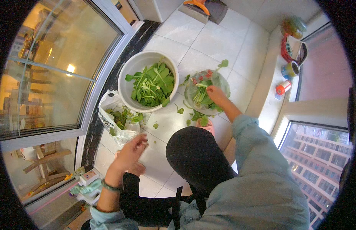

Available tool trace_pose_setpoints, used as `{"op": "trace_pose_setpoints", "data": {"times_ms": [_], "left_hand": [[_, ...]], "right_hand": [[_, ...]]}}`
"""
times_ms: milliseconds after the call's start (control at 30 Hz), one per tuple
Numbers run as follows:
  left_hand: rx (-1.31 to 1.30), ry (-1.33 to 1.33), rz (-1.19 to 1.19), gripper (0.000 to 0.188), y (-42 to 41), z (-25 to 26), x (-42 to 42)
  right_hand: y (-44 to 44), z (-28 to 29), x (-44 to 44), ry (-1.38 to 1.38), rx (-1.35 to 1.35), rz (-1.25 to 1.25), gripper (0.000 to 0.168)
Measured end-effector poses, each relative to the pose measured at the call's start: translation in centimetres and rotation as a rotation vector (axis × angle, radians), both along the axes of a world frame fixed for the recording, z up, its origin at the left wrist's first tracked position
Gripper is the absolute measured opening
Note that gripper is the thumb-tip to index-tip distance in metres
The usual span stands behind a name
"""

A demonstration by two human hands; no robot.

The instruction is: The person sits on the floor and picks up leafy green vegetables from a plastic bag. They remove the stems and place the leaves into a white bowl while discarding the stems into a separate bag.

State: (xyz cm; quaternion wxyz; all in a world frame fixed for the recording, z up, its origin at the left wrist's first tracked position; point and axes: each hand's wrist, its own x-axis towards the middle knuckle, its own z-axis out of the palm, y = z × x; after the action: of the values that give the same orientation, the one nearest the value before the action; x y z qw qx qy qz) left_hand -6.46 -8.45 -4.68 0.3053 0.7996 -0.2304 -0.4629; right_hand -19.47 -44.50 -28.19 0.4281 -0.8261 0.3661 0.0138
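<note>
My right hand (216, 95) is at a clear plastic bag (224, 82) of leafy greens with red print, its fingers on pale stems at the bag's opening. Whether the fingers have closed on a stem is not plain. My left hand (133, 153), with a bracelet at the wrist, is raised over the floor below a white plastic bag (104, 110); it is blurred, and no item shows in it. That white bag holds leaves and stems. Beside it, a large white plastic basin (123, 83) contains a heap of leafy greens (155, 83).
Loose leaves (180, 110) lie on the tiled floor. A pink slipper (206, 125) is below the clear bag. A broom (196, 11) and dustpan (216, 11) stand at the top. Glazed doors are on the left; a windowsill with a can (290, 70) is on the right. Bottles (88, 176) stand lower left.
</note>
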Motion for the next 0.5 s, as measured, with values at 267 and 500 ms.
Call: {"op": "trace_pose_setpoints", "data": {"times_ms": [267, 500], "left_hand": [[0.073, -0.221, -0.270, 0.041, 3.1, 2.1, -3.5], [0.121, -0.398, -0.311, 0.039, 2.2, 2.4, -2.6]], "right_hand": [[-0.4, -2.2, 6.0, 0.360, -0.503, 0.228, 0.025], [-1.3, -0.5, 4.8, 0.284, -0.346, 0.290, 0.018]]}}
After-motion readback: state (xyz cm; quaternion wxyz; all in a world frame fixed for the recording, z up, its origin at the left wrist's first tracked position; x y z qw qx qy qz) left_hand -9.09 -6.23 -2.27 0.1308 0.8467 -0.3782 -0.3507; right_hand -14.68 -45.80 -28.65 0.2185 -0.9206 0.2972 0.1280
